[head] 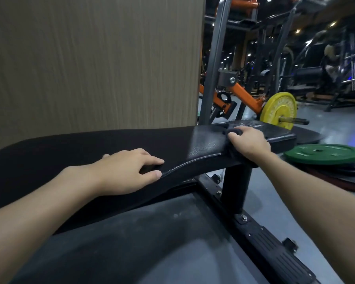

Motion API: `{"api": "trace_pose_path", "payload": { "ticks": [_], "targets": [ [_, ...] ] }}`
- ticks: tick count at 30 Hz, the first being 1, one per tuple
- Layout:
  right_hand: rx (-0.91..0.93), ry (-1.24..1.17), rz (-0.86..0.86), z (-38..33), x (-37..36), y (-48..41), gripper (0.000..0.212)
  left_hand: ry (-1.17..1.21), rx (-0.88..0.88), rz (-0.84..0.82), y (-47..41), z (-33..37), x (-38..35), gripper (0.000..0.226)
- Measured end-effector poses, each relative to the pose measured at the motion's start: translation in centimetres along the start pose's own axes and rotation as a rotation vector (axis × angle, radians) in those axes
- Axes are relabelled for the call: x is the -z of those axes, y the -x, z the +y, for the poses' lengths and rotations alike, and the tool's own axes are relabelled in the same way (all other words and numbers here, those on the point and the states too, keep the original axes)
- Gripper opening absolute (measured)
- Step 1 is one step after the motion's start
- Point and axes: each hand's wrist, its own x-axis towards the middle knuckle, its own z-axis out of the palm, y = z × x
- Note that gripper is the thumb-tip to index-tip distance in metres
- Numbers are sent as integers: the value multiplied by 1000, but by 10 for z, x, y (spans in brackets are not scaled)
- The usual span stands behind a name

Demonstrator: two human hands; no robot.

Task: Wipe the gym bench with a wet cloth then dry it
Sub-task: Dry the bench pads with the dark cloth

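Observation:
The black padded gym bench (205, 144) runs from the left across the middle of the view, its right end shiny. My left hand (127, 171) rests on the bench's near edge, fingers laid over the top and thumb against the side. My right hand (248, 143) grips a dark cloth (233, 131) pressed on the far right end of the pad. Most of the cloth is hidden under the hand; a dark fold hangs over the pad's edge below the wrist.
A wood-grain panel (90, 62) stands right behind the bench. A black post (237, 187) and floor frame (275, 249) support it. A yellow plate (279, 110) on an orange machine and a green plate (324, 153) on the floor lie to the right.

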Motion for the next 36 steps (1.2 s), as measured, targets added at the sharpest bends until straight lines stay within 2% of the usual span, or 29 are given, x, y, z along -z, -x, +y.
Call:
{"api": "trace_pose_path", "payload": {
  "ticks": [3,6,10,14,17,19,22,25,29,31,33,36],
  "targets": [
    [-62,-40,5,12,2,-4,42,-19,-7,8,-1,1,-1,47],
    [-4,39,44,-8,-7,18,40,1,-19,10,1,-2,-1,44],
    [285,104,35,-70,-41,83,45,164,-71,75,27,-29,2,35],
    [513,27,-18,-153,-73,165,41,229,49,228,71,-70,16,30],
    [571,52,-33,-188,-80,206,48,272,140,303,104,-103,20,20],
    [604,50,-7,-212,-91,236,51,323,159,341,125,-121,20,23],
    [723,21,110,-251,-119,292,50,436,132,402,144,-136,20,41],
    [845,-34,222,-277,-151,333,49,557,190,451,156,-147,25,47],
    [1112,-128,451,-259,-171,318,43,636,225,457,165,-159,24,65],
    [1217,-138,512,-237,-170,299,39,641,224,446,165,-161,21,72],
    [1218,-120,536,-217,-162,284,40,648,214,406,165,-162,20,75],
    [1095,-98,580,-191,-153,268,41,613,233,323,166,-160,20,78]
  ]
}}
